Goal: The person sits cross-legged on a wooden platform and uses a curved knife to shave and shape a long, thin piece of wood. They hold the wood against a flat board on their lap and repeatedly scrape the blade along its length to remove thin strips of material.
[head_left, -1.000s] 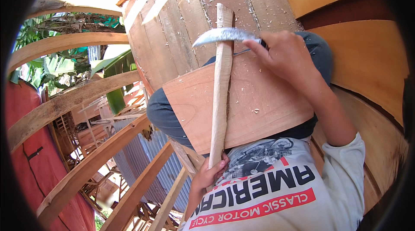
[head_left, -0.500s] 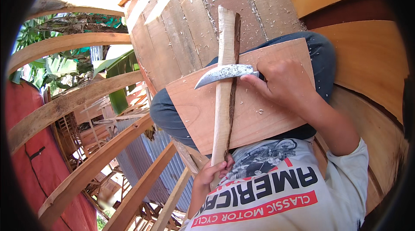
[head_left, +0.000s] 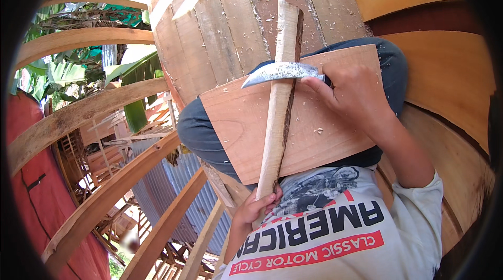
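A long pale stick of wood (head_left: 277, 117), with dark bark along its right side, lies slanted across a flat wooden board (head_left: 225, 128) on my lap. My left hand (head_left: 258, 207) is closed round the stick's near end, close to my shirt. My right hand (head_left: 353, 94) grips a knife whose handle is mostly hidden in the fist. The knife's broad, mottled grey blade (head_left: 285, 72) crosses the stick above its middle, its tip pointing left. Whether the edge bites into the wood cannot be made out.
Small shavings lie on the board and on the plank floor (head_left: 220, 34) ahead. Curved wooden panels (head_left: 435, 65) rise at my right. To the left are wooden rails (head_left: 84, 107), with plants, corrugated metal sheets (head_left: 194, 196) and a red cover (head_left: 47, 196) beyond them.
The knife and my right hand have moved a little farther up along the stick. The stick's far end has swung to the right. My left hand keeps its hold.
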`<state>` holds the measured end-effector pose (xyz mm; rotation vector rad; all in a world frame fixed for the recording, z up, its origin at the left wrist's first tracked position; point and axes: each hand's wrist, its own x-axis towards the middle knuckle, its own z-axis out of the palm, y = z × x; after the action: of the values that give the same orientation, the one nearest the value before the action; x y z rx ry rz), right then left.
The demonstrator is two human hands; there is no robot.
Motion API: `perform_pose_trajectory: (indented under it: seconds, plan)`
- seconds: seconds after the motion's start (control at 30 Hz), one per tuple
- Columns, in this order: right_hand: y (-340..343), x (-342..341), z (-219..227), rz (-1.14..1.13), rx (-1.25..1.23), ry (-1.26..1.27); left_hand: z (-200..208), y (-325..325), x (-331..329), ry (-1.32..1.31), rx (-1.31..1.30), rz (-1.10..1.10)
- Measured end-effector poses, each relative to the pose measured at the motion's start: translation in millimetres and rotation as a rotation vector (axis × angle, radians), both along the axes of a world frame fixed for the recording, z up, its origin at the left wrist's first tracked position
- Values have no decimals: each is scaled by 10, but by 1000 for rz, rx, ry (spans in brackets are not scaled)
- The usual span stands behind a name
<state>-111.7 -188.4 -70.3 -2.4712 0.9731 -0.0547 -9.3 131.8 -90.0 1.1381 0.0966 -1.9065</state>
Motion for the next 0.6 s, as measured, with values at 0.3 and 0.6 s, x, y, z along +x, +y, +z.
perform_pose_trajectory:
  seconds: [0.3, 0.6]
  plan:
    - [-74, -34, 54, 23, -93, 33, -20, -13, 0, 4, -5, -15]
    - [-316, 50, 37, -135, -25, 51, -35, 15, 22, -9, -9, -44]
